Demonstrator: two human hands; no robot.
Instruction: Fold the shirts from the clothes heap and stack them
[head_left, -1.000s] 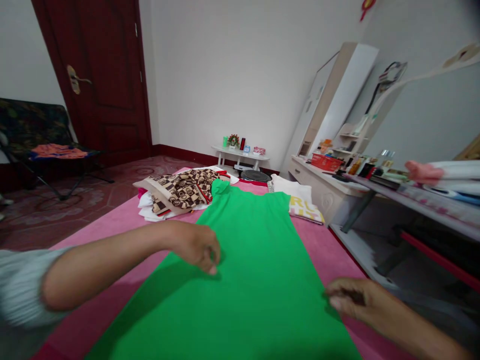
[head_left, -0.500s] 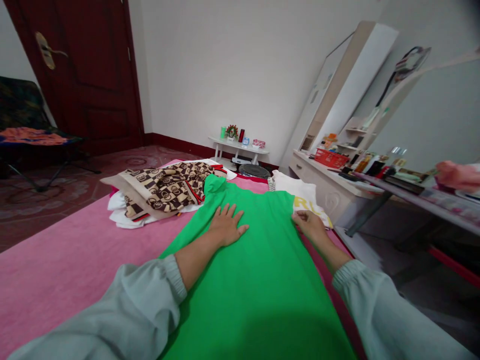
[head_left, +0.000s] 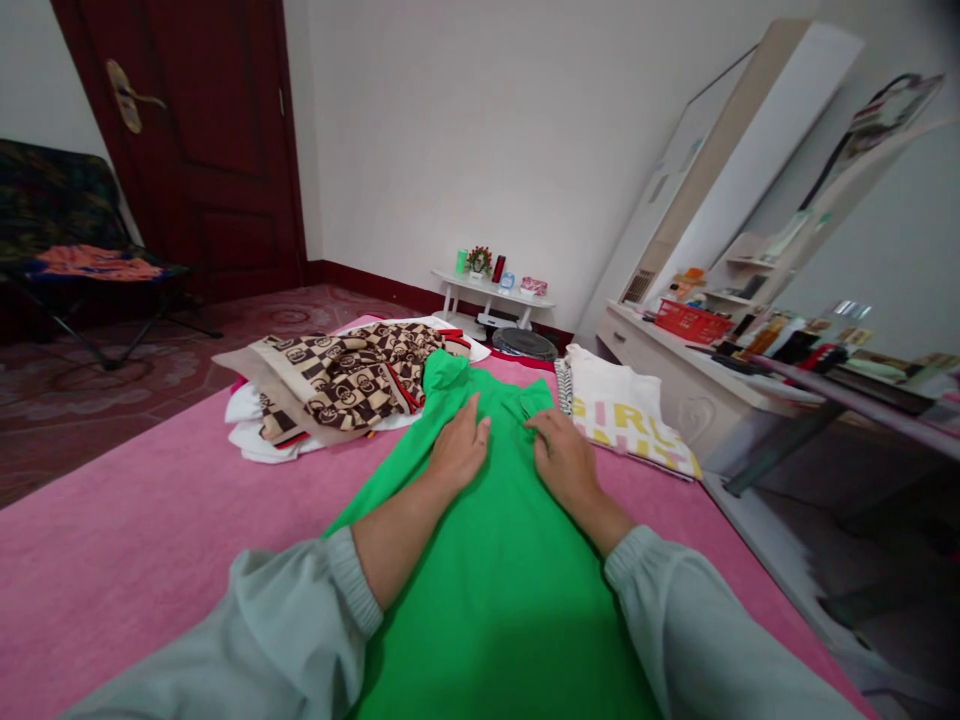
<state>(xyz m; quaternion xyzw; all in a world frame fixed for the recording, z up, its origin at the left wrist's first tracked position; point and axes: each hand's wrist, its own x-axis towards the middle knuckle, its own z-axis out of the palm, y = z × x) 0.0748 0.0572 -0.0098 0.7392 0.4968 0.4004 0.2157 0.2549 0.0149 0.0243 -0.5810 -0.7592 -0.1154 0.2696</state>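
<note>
Green dress lies on the pink bed, neck towards the far edge, a white shirt between it and the right edge. The left hand rests loosely extended on it, gripping nothing visible; the right hand curls at its right shoulder, whether pinching I cannot tell. A light, flat left palm and an evenly laid right side should limit creases.

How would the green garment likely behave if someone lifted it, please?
The green garment would probably hang floppy, as soft creases run through it. It looks thin where folded over, so it may be light for its size.
</note>
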